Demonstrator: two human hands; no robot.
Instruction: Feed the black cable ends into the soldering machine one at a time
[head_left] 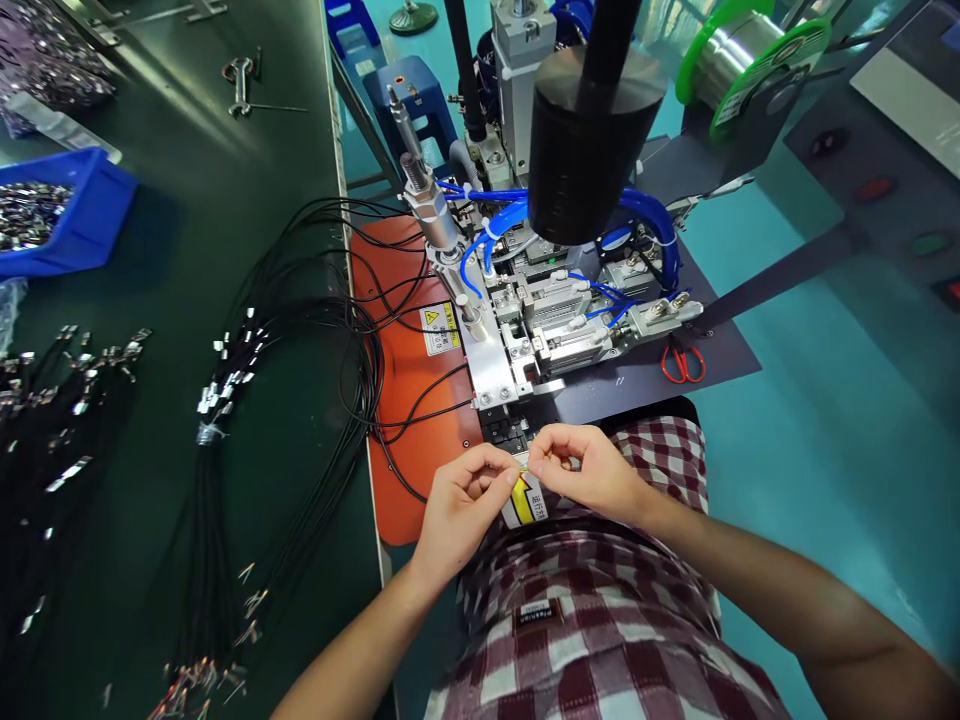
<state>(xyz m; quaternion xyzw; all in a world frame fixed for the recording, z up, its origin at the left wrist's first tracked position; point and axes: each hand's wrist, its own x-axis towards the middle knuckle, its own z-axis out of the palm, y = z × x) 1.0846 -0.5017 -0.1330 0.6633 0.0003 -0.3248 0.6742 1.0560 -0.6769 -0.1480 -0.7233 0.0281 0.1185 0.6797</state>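
Just in front of the machine's near edge, my left hand is closed in a pinch, thumb against forefinger. My right hand pinches beside it, the fingertips of both almost meeting. Whatever they hold is too small to make out; a tiny reddish-yellow bit shows between them. Below the fingertips is a white label with a yellow arrow. Ahead stands a metal machine with cylinders and blue air hoses, on an orange base plate. Black cables run across the plate to the left of my hands.
On the dark green bench lie a bundle of cables with metal connectors, bare wire ends, a blue parts bin and a wrench. Red-handled scissors lie right of the machine. A wire spool stands behind.
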